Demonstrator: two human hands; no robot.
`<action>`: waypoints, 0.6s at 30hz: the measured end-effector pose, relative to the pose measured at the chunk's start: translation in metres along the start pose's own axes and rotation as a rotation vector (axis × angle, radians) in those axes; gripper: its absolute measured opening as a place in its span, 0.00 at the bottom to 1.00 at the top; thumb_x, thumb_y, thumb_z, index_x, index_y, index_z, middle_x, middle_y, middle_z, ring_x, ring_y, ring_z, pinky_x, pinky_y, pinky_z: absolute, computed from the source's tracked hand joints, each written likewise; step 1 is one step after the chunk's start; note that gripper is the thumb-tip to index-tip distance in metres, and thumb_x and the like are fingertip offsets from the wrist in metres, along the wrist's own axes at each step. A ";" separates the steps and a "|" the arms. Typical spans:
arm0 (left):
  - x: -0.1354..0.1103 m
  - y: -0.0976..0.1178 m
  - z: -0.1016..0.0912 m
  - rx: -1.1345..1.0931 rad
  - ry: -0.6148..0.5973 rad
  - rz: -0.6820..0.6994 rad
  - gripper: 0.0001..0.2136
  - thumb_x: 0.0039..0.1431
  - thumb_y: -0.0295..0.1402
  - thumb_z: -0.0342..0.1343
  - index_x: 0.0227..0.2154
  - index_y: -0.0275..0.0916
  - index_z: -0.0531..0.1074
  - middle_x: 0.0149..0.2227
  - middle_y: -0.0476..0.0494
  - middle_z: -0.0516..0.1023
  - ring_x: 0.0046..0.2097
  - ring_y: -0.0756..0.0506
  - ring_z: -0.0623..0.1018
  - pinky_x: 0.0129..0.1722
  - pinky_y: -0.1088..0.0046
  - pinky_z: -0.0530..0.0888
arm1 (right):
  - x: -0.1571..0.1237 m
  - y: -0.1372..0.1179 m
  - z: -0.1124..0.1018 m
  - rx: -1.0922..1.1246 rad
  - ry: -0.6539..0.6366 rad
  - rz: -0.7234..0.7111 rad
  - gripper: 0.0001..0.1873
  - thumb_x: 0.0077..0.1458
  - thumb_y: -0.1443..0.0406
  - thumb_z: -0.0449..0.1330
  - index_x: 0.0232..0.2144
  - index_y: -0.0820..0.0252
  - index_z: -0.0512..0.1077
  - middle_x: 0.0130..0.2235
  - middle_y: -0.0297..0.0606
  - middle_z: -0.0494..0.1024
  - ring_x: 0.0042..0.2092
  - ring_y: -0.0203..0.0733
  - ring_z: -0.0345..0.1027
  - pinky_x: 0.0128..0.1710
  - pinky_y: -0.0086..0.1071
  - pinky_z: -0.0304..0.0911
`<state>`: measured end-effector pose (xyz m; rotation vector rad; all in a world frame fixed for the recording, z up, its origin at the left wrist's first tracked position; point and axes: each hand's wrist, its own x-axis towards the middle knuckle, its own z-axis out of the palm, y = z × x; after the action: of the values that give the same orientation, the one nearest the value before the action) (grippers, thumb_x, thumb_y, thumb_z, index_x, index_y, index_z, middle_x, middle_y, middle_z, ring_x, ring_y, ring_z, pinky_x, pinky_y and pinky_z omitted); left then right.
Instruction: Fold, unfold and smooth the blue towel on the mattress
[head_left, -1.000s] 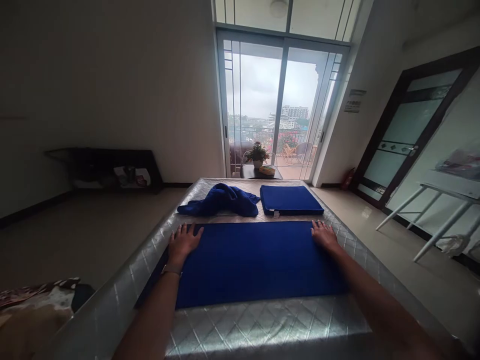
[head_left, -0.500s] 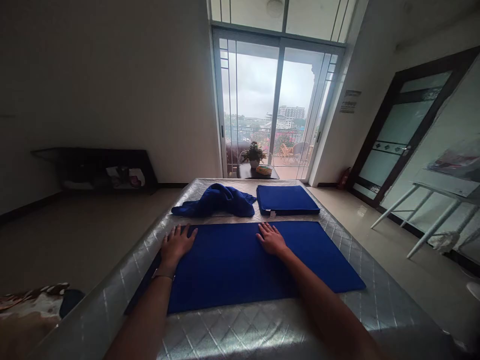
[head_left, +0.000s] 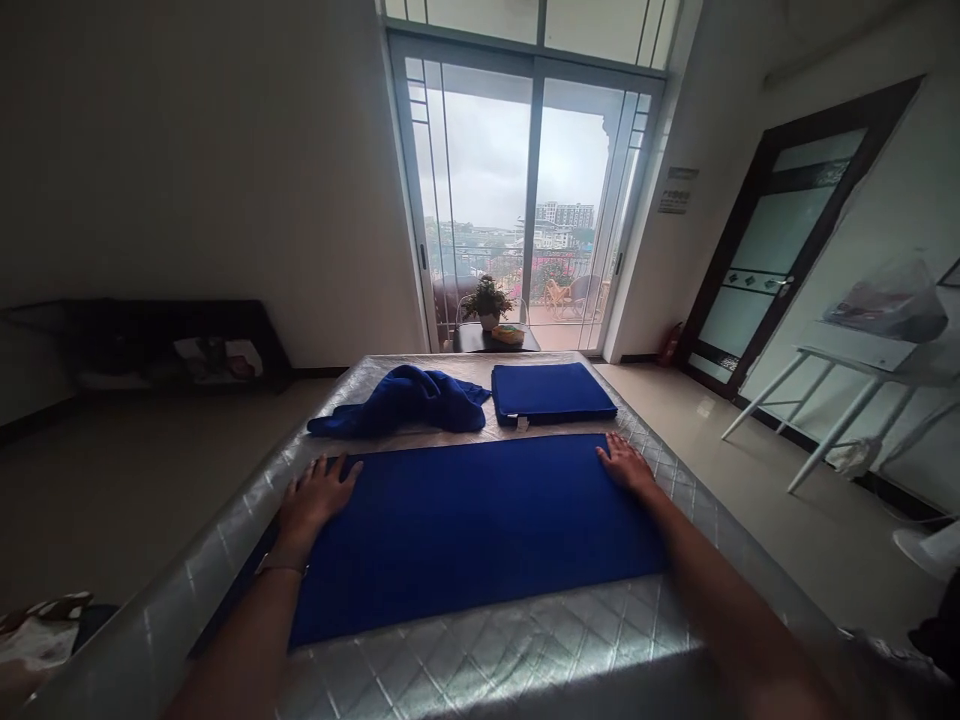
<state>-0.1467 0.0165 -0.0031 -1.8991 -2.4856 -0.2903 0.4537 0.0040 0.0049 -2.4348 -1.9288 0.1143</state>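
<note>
A blue cloth, folded into a long flat rectangle, lies across the quilted silver mattress. My left hand rests flat on its left end, fingers spread. At the far right corner of the cloth, my right hand lies palm down with its fingers stretched out. Behind the cloth sits a crumpled blue cloth on the left. To its right is a neat stack of folded blue cloth with a small white tag at its front edge. Neither hand grips anything.
A small dark table with a potted plant stands beyond the mattress, before the sliding glass door. On the right is a white stand bearing a plastic bag. A dark low shelf is at the left wall.
My right hand has slid rightward along the cloth's far edge, from near its middle to the right corner. My left hand stays on the left end. The view has turned slightly right.
</note>
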 end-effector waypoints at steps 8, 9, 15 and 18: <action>-0.018 0.009 -0.017 0.065 0.125 0.065 0.32 0.69 0.50 0.34 0.65 0.35 0.64 0.66 0.34 0.67 0.71 0.30 0.57 0.69 0.47 0.53 | -0.003 -0.007 -0.001 0.033 0.005 -0.005 0.38 0.69 0.52 0.36 0.73 0.68 0.44 0.74 0.42 0.43 0.74 0.43 0.36 0.71 0.38 0.32; -0.021 0.015 -0.019 0.091 0.162 0.100 0.31 0.69 0.48 0.34 0.64 0.34 0.65 0.66 0.33 0.67 0.71 0.30 0.57 0.69 0.48 0.51 | -0.004 -0.007 -0.002 0.040 0.005 -0.002 0.38 0.69 0.52 0.36 0.73 0.68 0.44 0.74 0.42 0.43 0.74 0.43 0.36 0.71 0.38 0.32; -0.041 0.092 -0.016 0.129 0.148 0.428 0.29 0.69 0.42 0.36 0.64 0.32 0.65 0.68 0.32 0.64 0.70 0.36 0.60 0.70 0.55 0.53 | -0.005 -0.009 0.000 0.069 0.034 0.008 0.38 0.68 0.53 0.37 0.72 0.69 0.46 0.74 0.42 0.45 0.74 0.44 0.37 0.71 0.38 0.32; -0.049 0.148 -0.001 0.033 0.026 0.618 0.28 0.70 0.45 0.36 0.66 0.37 0.63 0.70 0.37 0.62 0.71 0.40 0.59 0.70 0.58 0.54 | -0.007 -0.010 -0.002 0.075 0.032 0.012 0.37 0.69 0.53 0.38 0.72 0.68 0.46 0.74 0.42 0.46 0.74 0.44 0.38 0.71 0.39 0.32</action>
<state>0.0078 0.0062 0.0144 -2.4854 -1.7418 -0.2532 0.4428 -0.0002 0.0075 -2.3867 -1.8616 0.1437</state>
